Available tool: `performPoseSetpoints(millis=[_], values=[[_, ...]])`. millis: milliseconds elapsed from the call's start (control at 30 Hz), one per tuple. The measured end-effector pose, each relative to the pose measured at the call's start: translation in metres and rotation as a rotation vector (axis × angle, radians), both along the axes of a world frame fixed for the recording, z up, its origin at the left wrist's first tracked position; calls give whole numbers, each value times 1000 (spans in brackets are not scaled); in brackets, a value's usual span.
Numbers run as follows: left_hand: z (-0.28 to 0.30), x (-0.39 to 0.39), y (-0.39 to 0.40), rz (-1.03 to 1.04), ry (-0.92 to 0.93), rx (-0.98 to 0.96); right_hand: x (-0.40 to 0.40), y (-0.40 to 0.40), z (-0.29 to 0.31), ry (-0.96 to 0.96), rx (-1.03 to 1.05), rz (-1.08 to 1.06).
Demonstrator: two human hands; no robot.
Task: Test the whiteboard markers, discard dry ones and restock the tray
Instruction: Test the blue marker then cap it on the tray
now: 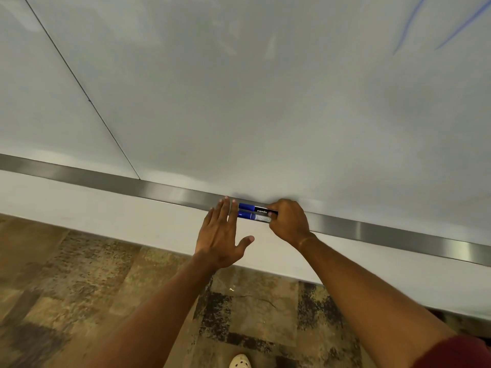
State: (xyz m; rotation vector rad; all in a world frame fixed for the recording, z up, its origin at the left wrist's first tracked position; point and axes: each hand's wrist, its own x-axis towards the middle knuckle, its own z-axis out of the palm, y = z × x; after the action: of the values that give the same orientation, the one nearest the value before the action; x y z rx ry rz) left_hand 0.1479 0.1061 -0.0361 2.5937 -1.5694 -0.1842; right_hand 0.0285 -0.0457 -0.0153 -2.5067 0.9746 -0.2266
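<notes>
While the right hand [288, 221] curls around the butt ends of two blue-capped markers [255, 213], they lie side by side along the metal tray [372, 229], long axes running with the ledge, caps pointing left. The left hand [221, 235], fingers straight and spread, meets those caps just beside them, as if squaring the pair. Smooth plastic barrels, brushed steel ledge, glossy whiteboard [239, 102] with faint blue strokes [406, 27].
</notes>
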Motion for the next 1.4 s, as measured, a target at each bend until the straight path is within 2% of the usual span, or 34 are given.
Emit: performPoseSetpoints(millis=[367, 633, 1100, 1400], values=[[-5, 4, 0, 7, 15, 30, 7, 0, -8, -49, 89, -37], [-6, 2, -1, -2, 31, 35, 9, 2, -8, -46, 73, -24], [3, -4, -13, -82, -16, -46, -24, 13, -19, -21, -204, -27], [8, -39, -32, -200, -25, -61, -87, 18, -22, 83, -227, -95]])
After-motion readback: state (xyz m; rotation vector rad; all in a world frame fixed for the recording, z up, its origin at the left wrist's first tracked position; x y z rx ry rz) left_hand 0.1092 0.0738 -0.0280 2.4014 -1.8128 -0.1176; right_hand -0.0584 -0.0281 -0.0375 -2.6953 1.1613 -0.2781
